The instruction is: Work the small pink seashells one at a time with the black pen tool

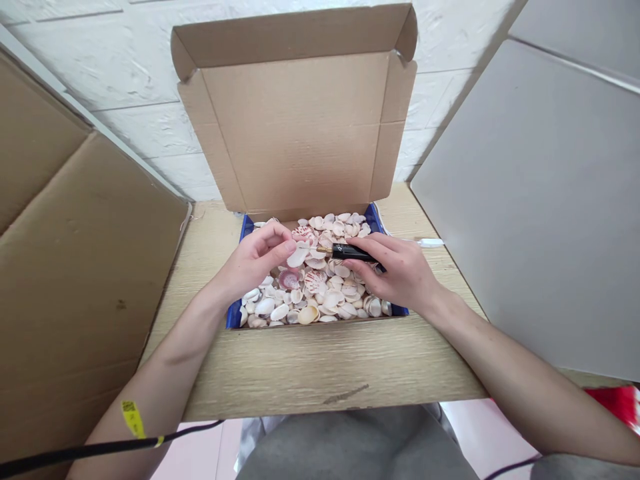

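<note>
My left hand (pixel 266 252) pinches a pale seashell (pixel 299 255) between thumb and fingers, above the shells in the box. My right hand (pixel 395 267) is wrapped round a small black handheld drill (pixel 353 252) with a brass-coloured chuck and a thin bit. The bit points left and its tip meets the held shell; whether it has gone through cannot be seen. Below both hands, the box is full of loose seashells (pixel 333 300), mostly white and cream, with a purplish one (pixel 289 279) and some red-striped ones (pixel 315 281).
The cardboard box's lid (pixel 300 127) stands raised at the back, near a white brick-patterned wall (pixel 135 73). Large cardboard (pixel 65 253) rises on the left, a grey panel (pixel 545 200) on the right. A white cable (pixel 429 243) lies behind my right hand; a black cable (pixel 100 450) crosses the lower left.
</note>
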Demonstrator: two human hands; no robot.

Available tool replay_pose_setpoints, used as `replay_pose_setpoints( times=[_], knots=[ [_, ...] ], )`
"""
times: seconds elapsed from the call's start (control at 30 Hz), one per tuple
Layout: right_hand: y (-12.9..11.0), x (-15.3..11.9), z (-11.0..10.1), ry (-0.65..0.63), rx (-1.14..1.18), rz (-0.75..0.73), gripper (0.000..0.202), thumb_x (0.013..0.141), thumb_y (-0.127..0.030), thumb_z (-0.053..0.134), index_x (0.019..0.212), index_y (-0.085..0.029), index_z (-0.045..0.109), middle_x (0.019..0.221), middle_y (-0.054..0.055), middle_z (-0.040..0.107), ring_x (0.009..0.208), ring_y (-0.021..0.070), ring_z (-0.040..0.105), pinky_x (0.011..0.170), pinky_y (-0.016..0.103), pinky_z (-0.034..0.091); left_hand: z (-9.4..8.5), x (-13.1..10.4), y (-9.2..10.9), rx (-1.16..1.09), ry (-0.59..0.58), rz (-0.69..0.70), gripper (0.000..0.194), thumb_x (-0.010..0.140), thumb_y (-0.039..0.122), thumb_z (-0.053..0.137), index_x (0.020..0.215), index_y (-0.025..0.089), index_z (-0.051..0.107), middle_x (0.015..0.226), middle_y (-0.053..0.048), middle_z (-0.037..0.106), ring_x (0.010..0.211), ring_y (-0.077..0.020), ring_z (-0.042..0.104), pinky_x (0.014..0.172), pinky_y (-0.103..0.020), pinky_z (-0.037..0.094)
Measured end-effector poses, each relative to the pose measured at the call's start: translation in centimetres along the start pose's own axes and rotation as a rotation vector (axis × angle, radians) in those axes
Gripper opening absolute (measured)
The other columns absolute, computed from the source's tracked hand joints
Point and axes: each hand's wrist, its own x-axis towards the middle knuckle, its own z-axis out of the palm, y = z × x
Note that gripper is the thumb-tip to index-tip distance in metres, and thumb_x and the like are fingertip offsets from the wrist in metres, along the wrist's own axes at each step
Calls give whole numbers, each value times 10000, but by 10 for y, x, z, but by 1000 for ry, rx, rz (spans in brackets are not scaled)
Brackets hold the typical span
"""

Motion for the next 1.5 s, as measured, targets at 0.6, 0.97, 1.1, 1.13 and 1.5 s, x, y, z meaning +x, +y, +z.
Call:
replay_pose_setpoints(
  times=[0.6, 0.97, 1.1, 1.13, 1.5],
  knots=[
    [1, 0, 0, 60, 7, -34, 235, 882, -308, 616, 1060, -156, 631, 911, 81, 728, 760, 180, 681, 640, 291, 553, -7, 1, -2, 95, -80, 64, 281, 790, 306, 722, 1013, 182, 604, 1116, -75, 645, 1070, -201, 612, 796, -278, 561],
    [4, 0, 2, 86, -27, -60, 243, 883, -300, 614, 1098, -189, 631, 978, 83, 723, 838, 200, 679, 722, 331, 572, -1, 0, 3, 179, 24, -35, 408, 764, 440, 706, 1076, 179, 691, 1076, -91, 710, 922, -231, 681, 617, -265, 557],
    [5, 0, 3, 96, -48, -37, 252, 883, -302, 608, 1113, -203, 639, 967, 83, 719, 829, 205, 666, 726, 348, 557, 1, 0, 3, 204, 18, -47, 415, 772, 450, 691, 1078, 170, 689, 963, -74, 728, 768, -189, 686, 549, -247, 533],
    [5, 0, 3, 99, -50, -37, 251, 884, -296, 607, 1113, -200, 638, 961, 83, 718, 827, 206, 661, 727, 350, 552, 2, 0, 3, 212, 16, -54, 416, 775, 444, 689, 1084, 166, 684, 952, -73, 730, 744, -181, 683, 529, -238, 524],
    [3, 1, 4, 82, -15, 13, 223, 889, -303, 604, 1077, -189, 641, 962, 89, 715, 842, 210, 665, 729, 355, 558, 4, -2, 4, 121, -21, -76, 491, 740, 445, 737, 1128, 160, 642, 1070, -107, 723, 825, -224, 712, 533, -252, 549]
  ],
)
